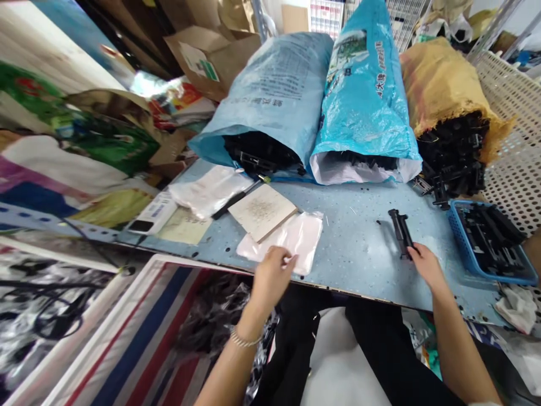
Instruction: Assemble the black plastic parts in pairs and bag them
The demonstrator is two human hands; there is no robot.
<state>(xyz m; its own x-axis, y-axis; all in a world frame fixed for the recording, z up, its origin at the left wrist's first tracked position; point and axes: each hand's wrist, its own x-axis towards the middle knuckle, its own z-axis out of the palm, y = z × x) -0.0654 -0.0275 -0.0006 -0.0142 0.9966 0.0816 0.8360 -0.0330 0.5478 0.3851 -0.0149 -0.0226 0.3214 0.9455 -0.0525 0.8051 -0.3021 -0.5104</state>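
Observation:
My left hand [273,276] rests on the near edge of a stack of clear plastic bags [296,237] on the blue table [359,248], fingers pinched on the top bag. My right hand [425,264] grips the near end of a long black plastic part [400,231] lying on the table. A square board [262,211] lies partly on the bags.
Two blue sacks [279,96] [366,96] and a yellow sack [443,90] of black parts lie at the table's back. A blue basket [490,242] of black parts sits at the right. More clear bags [209,192] and a black pen [236,197] lie left. Sacks crowd the left side.

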